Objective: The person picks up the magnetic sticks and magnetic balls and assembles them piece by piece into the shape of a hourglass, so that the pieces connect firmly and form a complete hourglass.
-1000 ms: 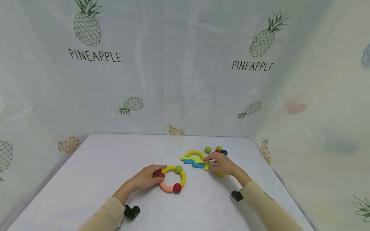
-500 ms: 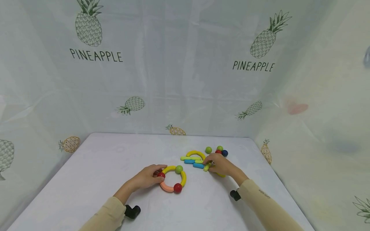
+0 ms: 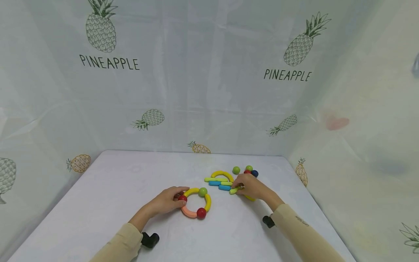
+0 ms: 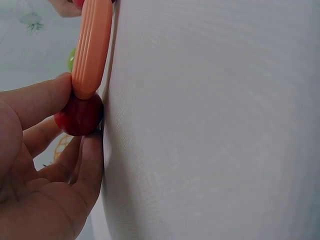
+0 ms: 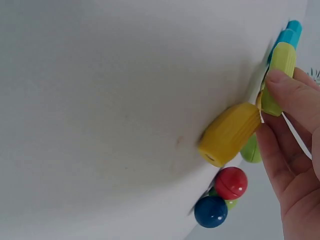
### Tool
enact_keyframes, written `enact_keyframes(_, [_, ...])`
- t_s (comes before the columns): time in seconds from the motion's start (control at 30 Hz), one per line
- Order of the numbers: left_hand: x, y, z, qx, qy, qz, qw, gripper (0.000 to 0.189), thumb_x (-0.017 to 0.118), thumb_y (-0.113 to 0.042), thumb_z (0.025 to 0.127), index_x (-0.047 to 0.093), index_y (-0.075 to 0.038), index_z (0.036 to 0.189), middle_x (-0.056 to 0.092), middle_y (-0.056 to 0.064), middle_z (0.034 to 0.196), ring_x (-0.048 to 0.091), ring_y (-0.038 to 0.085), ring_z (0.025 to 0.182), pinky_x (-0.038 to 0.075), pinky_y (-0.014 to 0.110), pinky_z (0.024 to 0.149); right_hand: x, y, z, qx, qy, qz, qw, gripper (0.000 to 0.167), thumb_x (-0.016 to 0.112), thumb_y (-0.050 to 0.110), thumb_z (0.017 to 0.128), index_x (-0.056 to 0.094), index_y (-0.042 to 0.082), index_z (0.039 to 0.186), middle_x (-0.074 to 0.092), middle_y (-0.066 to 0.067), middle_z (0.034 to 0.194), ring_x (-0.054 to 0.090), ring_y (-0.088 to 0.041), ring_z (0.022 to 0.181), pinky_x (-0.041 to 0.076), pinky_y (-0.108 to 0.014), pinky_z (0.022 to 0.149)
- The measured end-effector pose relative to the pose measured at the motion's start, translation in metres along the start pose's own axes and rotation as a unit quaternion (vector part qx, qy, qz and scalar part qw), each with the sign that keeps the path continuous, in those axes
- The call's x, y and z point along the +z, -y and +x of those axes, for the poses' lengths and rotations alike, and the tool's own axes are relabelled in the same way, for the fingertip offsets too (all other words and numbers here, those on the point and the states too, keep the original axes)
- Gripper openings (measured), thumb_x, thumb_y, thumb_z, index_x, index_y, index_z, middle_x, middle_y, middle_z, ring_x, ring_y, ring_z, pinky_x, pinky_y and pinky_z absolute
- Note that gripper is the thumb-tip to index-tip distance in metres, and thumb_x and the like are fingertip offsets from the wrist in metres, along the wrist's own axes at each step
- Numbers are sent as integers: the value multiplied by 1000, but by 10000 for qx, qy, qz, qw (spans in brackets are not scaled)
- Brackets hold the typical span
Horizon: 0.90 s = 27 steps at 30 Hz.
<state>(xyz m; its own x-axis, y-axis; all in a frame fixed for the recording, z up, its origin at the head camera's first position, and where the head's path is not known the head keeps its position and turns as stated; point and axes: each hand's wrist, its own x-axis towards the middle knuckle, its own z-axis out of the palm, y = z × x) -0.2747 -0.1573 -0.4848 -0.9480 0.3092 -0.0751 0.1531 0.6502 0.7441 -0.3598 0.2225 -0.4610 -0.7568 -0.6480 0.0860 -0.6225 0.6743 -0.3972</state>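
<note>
A ring of curved rods and balls lies on the table in the head view, with yellow rods (image 3: 208, 202), a salmon rod (image 3: 188, 213), a green ball (image 3: 203, 191) and red balls. My left hand (image 3: 167, 201) holds the red ball (image 4: 80, 115) at the ring's left side between thumb and fingers, where it touches the salmon rod's end. My right hand (image 3: 250, 186) pinches a yellow-green stick (image 5: 281, 60) between thumb and fingers. Beneath that hand is a yellow curved rod (image 5: 230, 134), partly hidden in the head view.
Beside my right hand lie blue sticks (image 3: 224, 187), another yellow-green stick (image 3: 216, 179) and a yellow arc (image 3: 221, 172). Behind it sit a lone green ball (image 3: 236, 170) and a cluster with a dark blue ball (image 3: 254, 173). A patterned curtain (image 3: 209, 91) hangs behind the table (image 3: 98, 196).
My right hand has taken hold of the yellow-green stick, which has turned from nearly upright in the head view to a flatter slant. The left hand and the ring stay in place.
</note>
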Motion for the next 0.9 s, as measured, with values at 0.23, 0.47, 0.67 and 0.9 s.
enact_keyframes(0.23, [-1,-1,-1,-28,8,-73,10000,54,79,-23,97,62,-24,149,66,2,126,60,21,114,54,51,104,-7,11,-2,-121,-36,-85,9999,24,83,4,90,82,14,111,74,7,105,67,-12,100,61,-28,90])
enact_keyframes(0.47, [-1,1,0,20,28,-58,10000,55,79,-24,97,61,-23,150,66,2,127,60,21,114,55,50,103,-4,24,-2,-78,-413,400,9983,24,82,5,93,79,13,116,73,8,106,68,-10,98,62,-31,90])
enact_keyframes(0.67, [-2,1,0,0,27,-71,10000,55,79,-25,97,62,-24,149,66,2,127,60,21,114,55,51,103,7,32,5,242,-629,897,9937,22,80,9,96,78,17,116,74,11,105,68,-7,95,60,-26,90])
enact_keyframes(0.9, [-1,1,1,-4,27,-57,10000,55,79,-25,97,62,-24,149,66,1,125,60,21,114,55,51,103,18,43,11,252,-1011,1250,9867,31,78,9,98,75,13,128,77,0,117,73,-15,103,61,-29,92])
